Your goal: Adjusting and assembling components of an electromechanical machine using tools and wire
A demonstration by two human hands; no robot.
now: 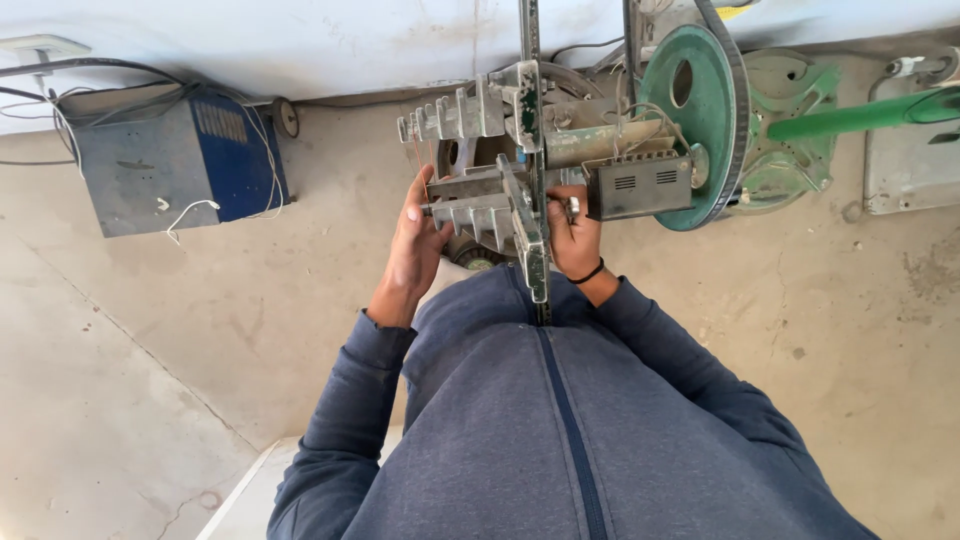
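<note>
The stepped metal form, a grey toothed block mounted on the upright bar of a winding machine, sat just in front of your chest as you worked over it with both hands. Your left hand lay against its left end, fingers fairly straight and close together, the thumb pressing at the edge where a few thin copper-coloured strands ran upward. Your right hand was closed around the form's right side beside a small grey vented box; exactly what its fingers pinched could not be told. Two stepped forms were in view, the second one higher on the same bar, both looking nearly bare, so the winding appeared barely begun. One green belted wheel stood behind, one blue and grey metal box with trailing cables rested on the concrete floor to the left
</note>
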